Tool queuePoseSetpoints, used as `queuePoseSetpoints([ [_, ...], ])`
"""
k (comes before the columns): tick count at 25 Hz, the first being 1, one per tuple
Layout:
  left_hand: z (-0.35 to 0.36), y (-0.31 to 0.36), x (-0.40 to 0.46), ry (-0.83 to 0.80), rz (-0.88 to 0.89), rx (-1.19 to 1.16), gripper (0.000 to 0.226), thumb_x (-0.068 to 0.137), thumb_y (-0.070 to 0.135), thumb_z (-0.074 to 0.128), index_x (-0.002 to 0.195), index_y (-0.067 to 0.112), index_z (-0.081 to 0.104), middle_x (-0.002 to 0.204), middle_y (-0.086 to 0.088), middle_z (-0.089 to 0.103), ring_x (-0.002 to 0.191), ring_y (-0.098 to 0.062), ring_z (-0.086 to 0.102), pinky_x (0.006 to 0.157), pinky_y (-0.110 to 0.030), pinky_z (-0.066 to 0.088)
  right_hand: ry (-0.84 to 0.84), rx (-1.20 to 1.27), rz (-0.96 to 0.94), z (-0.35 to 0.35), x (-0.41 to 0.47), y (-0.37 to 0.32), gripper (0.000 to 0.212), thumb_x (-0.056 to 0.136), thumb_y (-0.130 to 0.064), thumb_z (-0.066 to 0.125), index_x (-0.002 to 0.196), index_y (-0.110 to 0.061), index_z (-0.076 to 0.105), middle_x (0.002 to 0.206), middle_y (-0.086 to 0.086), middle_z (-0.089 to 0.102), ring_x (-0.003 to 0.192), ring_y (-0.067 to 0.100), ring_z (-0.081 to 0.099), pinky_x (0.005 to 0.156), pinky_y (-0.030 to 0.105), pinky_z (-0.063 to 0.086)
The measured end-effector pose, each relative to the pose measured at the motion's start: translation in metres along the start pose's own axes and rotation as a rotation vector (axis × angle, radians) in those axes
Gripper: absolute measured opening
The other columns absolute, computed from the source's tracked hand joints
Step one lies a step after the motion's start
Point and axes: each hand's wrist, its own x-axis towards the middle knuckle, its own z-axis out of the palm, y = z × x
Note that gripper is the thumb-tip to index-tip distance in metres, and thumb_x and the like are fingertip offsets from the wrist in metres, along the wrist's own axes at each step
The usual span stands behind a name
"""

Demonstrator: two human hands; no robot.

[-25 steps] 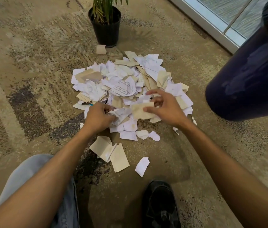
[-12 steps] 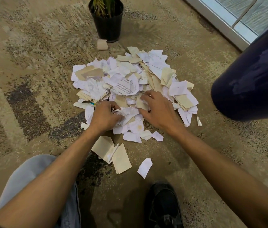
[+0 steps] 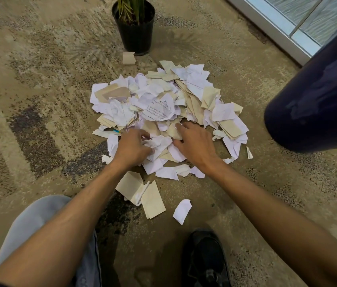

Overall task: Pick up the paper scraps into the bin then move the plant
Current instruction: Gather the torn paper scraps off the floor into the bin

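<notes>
A heap of white and tan paper scraps (image 3: 163, 106) lies on the carpet in the middle of the view. My left hand (image 3: 131, 147) rests on the heap's near edge, fingers curled around crumpled white scraps. My right hand (image 3: 194, 142) lies beside it, palm down, fingers closing over a tan scrap. A few loose scraps (image 3: 142, 195) lie nearer to me. The plant (image 3: 135, 23) in a black pot stands just behind the heap. The dark blue bin (image 3: 316, 104) stands at the right, close to the heap; its opening is out of view.
Patterned beige carpet (image 3: 39, 100) covers the floor. A glass door with a metal frame (image 3: 277, 32) runs along the upper right. My grey-trousered knee (image 3: 37, 222) and black shoe (image 3: 204, 259) are at the bottom. A single tan scrap (image 3: 128, 58) lies by the pot.
My right hand moved left and down from a lifted tan scrap onto the heap's near edge, beside my left hand. My left hand stayed on the scraps.
</notes>
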Motion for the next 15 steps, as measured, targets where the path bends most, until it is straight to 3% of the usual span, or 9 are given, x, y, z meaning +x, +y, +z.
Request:
queuePoseSetpoints([
  [2, -0.002, 0.002, -0.002, 0.004, -0.029, -0.042, 0.034, 0.074, 0.010, 0.077, 0.107, 0.007, 0.070, 0.103, -0.001, 0.060, 0.095, -0.017, 0.058, 0.073, -0.026, 0.042, 0.041, 0.035, -0.028, -0.002, -0.001, 0.004, 0.024, 0.091, -0.025, 0.059, 0.106, -0.007, 0.064, 0.094, 0.007, 0.065, 0.086, 0.032, 0.062, 0.060, 0.035, 0.043],
  [4, -0.006, 0.004, -0.006, 0.013, -0.040, -0.117, 0.017, 0.073, 0.006, 0.077, 0.088, 0.011, 0.072, 0.093, 0.001, 0.059, 0.078, -0.012, 0.058, 0.064, -0.024, 0.044, 0.074, 0.169, -0.009, -0.003, -0.005, 0.014, 0.016, 0.091, -0.020, 0.057, 0.088, -0.005, 0.062, 0.079, 0.007, 0.061, 0.073, 0.031, 0.059, 0.057, 0.035, 0.039],
  [6, -0.012, 0.006, -0.012, 0.022, -0.035, -0.181, 0.015, 0.072, 0.004, 0.077, 0.075, 0.016, 0.068, 0.088, 0.001, 0.061, 0.067, -0.006, 0.054, 0.056, -0.021, 0.042, 0.104, 0.367, 0.054, -0.008, -0.013, 0.025, 0.021, 0.094, -0.026, 0.058, 0.090, -0.008, 0.068, 0.079, 0.004, 0.064, 0.072, 0.023, 0.059, 0.060, 0.033, 0.042],
  [8, -0.017, 0.009, -0.016, 0.027, -0.041, -0.249, 0.015, 0.072, 0.004, 0.078, 0.071, 0.017, 0.070, 0.084, -0.003, 0.067, 0.069, -0.014, 0.058, 0.059, -0.026, 0.044, 0.174, 0.578, 0.135, -0.018, -0.020, 0.035, 0.022, 0.092, -0.030, 0.064, 0.091, -0.010, 0.073, 0.079, 0.001, 0.065, 0.071, 0.016, 0.059, 0.062, 0.030, 0.041],
  [10, -0.020, 0.015, -0.022, 0.033, -0.049, -0.362, 0.009, 0.072, 0.004, 0.079, 0.075, 0.012, 0.074, 0.080, -0.009, 0.070, 0.070, -0.020, 0.060, 0.060, -0.031, 0.046, 0.238, 0.723, 0.244, -0.030, -0.029, 0.043, 0.026, 0.088, -0.035, 0.069, 0.079, -0.010, 0.072, 0.067, -0.005, 0.064, 0.060, 0.010, 0.056, 0.056, 0.030, 0.040],
  [12, -0.019, 0.029, -0.027, 0.058, -0.065, -0.502, 0.013, 0.072, 0.005, 0.080, 0.083, 0.004, 0.074, 0.084, -0.015, 0.069, 0.069, -0.023, 0.059, 0.061, -0.033, 0.046, 0.274, 0.815, 0.349, -0.043, -0.038, 0.049, 0.030, 0.084, -0.036, 0.074, 0.074, -0.008, 0.072, 0.061, -0.004, 0.065, 0.054, 0.014, 0.054, 0.054, 0.033, 0.042],
  [15, -0.013, 0.069, -0.034, 0.111, -0.016, -0.606, 0.014, 0.070, 0.008, 0.083, 0.080, 0.014, 0.074, 0.077, -0.002, 0.070, 0.067, -0.018, 0.060, 0.056, -0.026, 0.049, 0.366, 0.937, 0.402, -0.077, -0.050, 0.056, 0.013, 0.077, -0.027, 0.082, 0.085, -0.017, 0.076, 0.075, -0.007, 0.074, 0.068, 0.009, 0.069, 0.060, 0.033, 0.055],
])
